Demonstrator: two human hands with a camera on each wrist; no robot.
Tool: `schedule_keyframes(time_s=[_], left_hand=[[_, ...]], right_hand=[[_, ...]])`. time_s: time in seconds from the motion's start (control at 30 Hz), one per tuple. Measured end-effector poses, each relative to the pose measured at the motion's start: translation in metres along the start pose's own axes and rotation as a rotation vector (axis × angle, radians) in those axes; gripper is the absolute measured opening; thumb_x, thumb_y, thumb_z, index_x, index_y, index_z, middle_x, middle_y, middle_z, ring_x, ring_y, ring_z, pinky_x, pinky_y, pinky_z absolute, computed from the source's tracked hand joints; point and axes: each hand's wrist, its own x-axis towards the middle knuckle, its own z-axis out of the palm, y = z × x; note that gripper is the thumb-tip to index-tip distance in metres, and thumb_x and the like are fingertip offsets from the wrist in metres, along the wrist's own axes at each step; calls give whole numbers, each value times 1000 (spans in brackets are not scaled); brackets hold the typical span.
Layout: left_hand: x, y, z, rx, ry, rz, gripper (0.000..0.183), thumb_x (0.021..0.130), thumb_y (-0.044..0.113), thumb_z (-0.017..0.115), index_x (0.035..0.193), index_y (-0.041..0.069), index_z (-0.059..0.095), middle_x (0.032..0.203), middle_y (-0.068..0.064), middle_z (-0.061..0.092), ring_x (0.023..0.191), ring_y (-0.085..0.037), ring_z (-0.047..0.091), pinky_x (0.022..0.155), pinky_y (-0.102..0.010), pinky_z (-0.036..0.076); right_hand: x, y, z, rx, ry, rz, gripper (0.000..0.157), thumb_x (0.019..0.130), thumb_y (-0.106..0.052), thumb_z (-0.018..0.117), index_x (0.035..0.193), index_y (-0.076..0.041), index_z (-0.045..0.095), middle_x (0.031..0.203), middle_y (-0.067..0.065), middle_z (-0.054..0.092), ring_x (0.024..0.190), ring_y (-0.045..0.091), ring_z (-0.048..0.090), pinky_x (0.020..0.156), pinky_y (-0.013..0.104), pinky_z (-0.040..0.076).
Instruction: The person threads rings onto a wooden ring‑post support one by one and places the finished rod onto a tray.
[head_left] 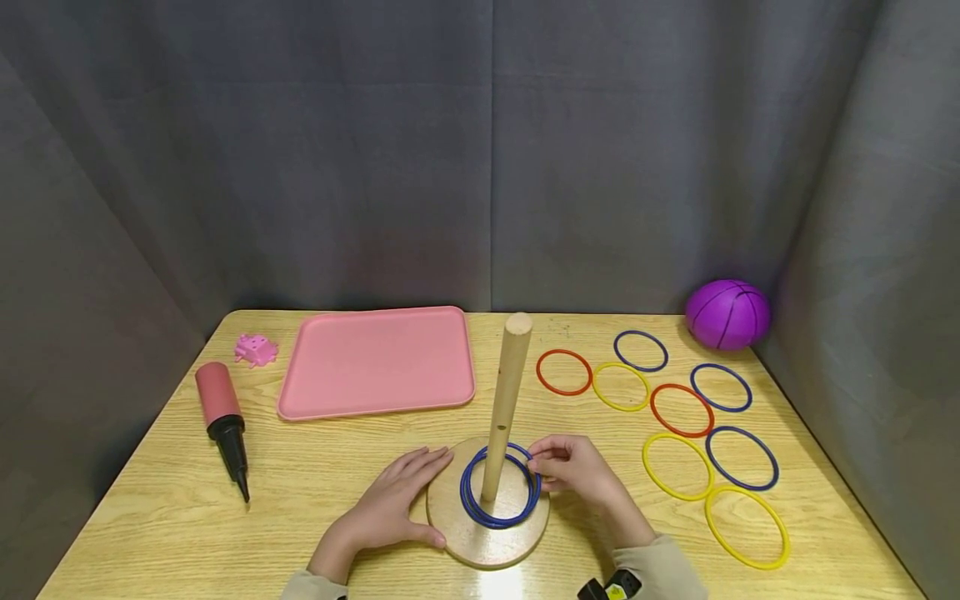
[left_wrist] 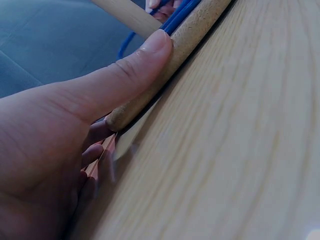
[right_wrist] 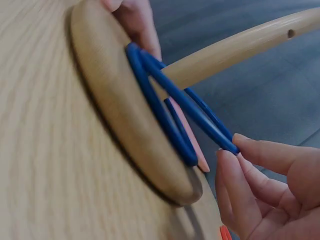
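A round wooden base (head_left: pixel 487 546) with an upright wooden post (head_left: pixel 507 392) stands in front of me. Several blue rings encircle the post; the lower ones lie on the base. My right hand (head_left: pixel 576 471) pinches one blue ring (right_wrist: pixel 200 120) between thumb and fingers. In the right wrist view that ring is tilted, raised on the hand's side and low at its far side. My left hand (head_left: pixel 393 504) rests against the left edge of the base, fingers extended, thumb apart. The left wrist view has its thumb (left_wrist: pixel 145 57) touching the rim; the other fingers are partly hidden.
Red, yellow and blue rings lie spread on the right of the table, among them a red ring (head_left: pixel 564 392). A purple ball (head_left: pixel 727 315) sits at the back right corner. To the left are a pink tray (head_left: pixel 378 362), a hand pump (head_left: pixel 221 400) and a small pink toy (head_left: pixel 256 350).
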Motion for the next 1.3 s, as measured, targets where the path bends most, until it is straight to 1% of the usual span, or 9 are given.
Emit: schedule_keyframes(time_s=[0.3,0.43,0.6,0.83,0.97,1.07,1.13,1.2,1.3], left_hand=[[0,-1,1,1,1,-3,109,63,62,78,152,20,33,158,-4,34,146,-39,25,115,-64,21],[0,-1,1,-1,2,-3,109,62,62,78,152,20,32,158,-4,34,146,-39,25,115,-64,21],[0,-2,1,-7,2,-5,109,62,62,78,153,21,32,158,-5,34,146,-39,25,115,-65,21],[0,-2,1,-4,6,-3,109,62,61,79,152,21,32,157,-4,35,146,-38,25,115,-64,21],[0,-1,1,1,5,1,109,62,60,79,152,20,33,157,-5,35,145,-38,26,115,-64,22],[0,-1,1,0,4,1,109,62,60,79,152,21,33,157,-5,35,145,-38,26,115,-64,22],[0,-1,1,-1,4,2,109,62,60,79,152,20,33,157,-5,35,145,-38,26,115,-64,22],[1,-1,1,-3,4,3,109,62,60,79,152,20,33,157,-5,35,145,-38,26,115,-64,22],[1,-1,1,-3,2,4,109,62,61,79,152,20,33,157,-5,35,146,-38,26,115,-64,22]], right_hand=[[2,-1,7,-123,40,-30,25,89,-3,65,105,16,61,89,15,67,73,8,61,65,29,60],[4,0,4,-161,63,-39,23,88,-1,65,104,15,62,89,16,68,74,8,62,66,31,60],[9,-2,-5,-189,105,-53,23,88,0,64,105,16,63,89,18,69,76,10,63,66,30,60],[25,-6,-27,-219,244,-55,27,88,-1,66,110,14,62,100,25,68,81,11,65,66,24,59],[36,-7,-44,-333,344,-87,31,88,-4,68,115,10,63,105,24,68,89,20,67,71,19,55],[45,-7,-57,-433,416,-105,34,88,-7,68,119,7,62,109,22,69,99,29,68,79,23,54],[52,-8,-65,-471,453,-109,35,89,-8,67,121,6,62,111,22,68,103,33,67,86,31,54],[61,-8,-73,-498,483,-115,35,89,-7,67,121,6,61,111,23,68,105,35,66,90,40,53],[73,-8,-85,-546,506,-128,34,90,-6,66,121,8,61,111,24,68,105,37,65,93,47,51]])
